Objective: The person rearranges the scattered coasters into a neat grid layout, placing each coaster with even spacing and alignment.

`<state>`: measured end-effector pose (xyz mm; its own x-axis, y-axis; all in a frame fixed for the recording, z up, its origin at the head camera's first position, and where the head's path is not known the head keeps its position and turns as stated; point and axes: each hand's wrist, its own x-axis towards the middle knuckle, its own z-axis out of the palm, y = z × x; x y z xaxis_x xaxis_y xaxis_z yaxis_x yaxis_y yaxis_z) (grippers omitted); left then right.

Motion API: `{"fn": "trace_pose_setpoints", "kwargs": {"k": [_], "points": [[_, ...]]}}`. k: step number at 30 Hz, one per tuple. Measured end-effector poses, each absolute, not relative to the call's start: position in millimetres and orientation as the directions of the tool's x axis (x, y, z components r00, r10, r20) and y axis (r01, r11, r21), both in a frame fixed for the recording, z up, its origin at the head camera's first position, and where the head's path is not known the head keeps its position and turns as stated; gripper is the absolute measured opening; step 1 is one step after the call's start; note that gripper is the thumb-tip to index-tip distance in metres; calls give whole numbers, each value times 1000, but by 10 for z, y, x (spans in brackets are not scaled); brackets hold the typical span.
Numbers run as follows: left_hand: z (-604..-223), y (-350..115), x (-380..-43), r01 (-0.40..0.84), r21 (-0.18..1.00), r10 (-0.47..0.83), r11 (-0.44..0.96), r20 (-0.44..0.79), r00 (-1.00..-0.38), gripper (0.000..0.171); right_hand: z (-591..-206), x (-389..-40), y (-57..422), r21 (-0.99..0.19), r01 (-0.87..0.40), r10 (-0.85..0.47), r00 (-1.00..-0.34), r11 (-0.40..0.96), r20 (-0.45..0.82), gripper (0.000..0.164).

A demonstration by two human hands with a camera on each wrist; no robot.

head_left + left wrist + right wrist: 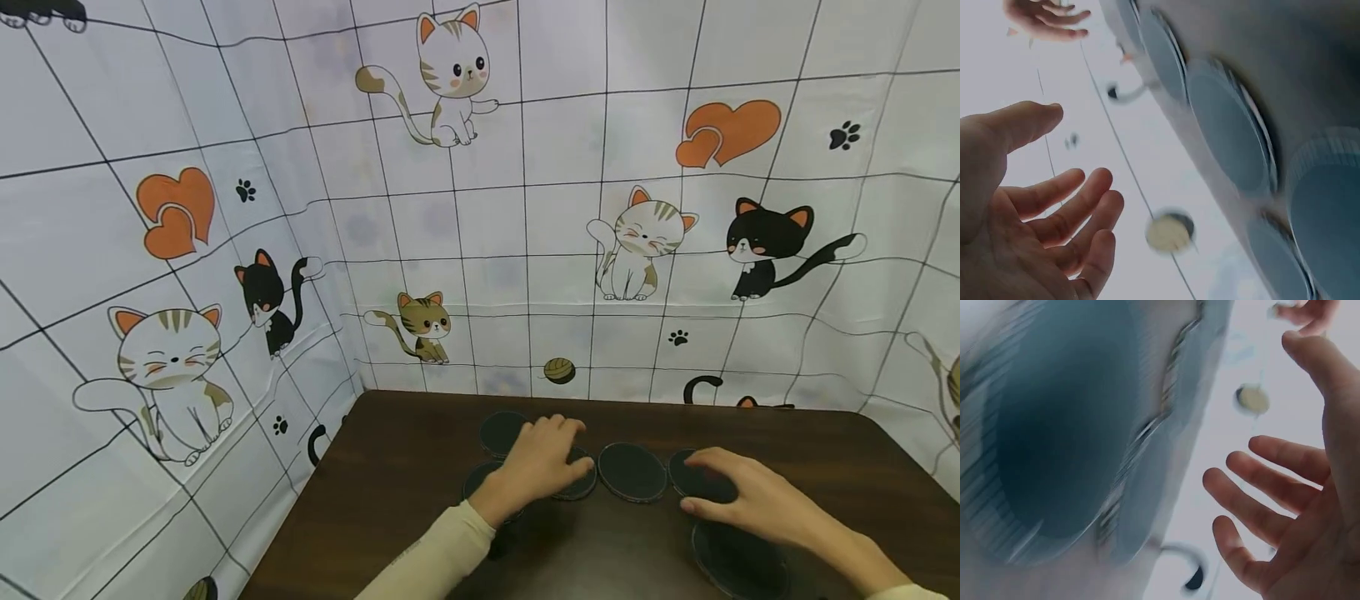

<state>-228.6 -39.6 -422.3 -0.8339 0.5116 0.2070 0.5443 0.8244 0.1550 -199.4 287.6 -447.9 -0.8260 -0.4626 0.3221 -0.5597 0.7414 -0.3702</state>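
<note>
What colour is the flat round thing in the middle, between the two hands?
The round disc looks dark greenish-grey; it shows best in the head view.

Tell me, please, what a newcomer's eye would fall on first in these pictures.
A newcomer would probably notice the cartoon cats on the white backdrop first, behind the table in the head view. Next come the left hand, near lower centre, and the right hand, at lower right, both empty above the table. Dark discs lie beneath and between the hands.

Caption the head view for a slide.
Left hand and right hand open above dark round discs on a brown table, before a white cat-print backdrop.
</note>
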Motion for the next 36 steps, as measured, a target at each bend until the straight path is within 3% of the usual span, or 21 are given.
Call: {"fn": "trace_pose_setpoints", "kwargs": {"k": [9,17,20,30,36], "points": [[-4207,-1090,-2636,412,228,374,882,191,-907,56,-4319,-2451,1929,-364,-612,-513,-789,702,338,66],[-4456,-1572,-3000,340,243,348,909,12,-938,96,-4643,-2832,1384,-410,-580,-509,-815,704,278,67],[-4571,-1697,-3070,306,269,329,914,-45,-943,103,-4754,-2947,1264,-416,-547,-490,-836,726,245,66],[-4849,-1898,-3193,306,355,347,884,-56,-936,91,-4892,-3113,901,-318,-474,-475,-876,821,81,85],[-4812,-1842,-3236,338,409,382,848,-30,-923,80,-4911,-3147,762,-291,-469,-466,-881,834,85,91]]}}
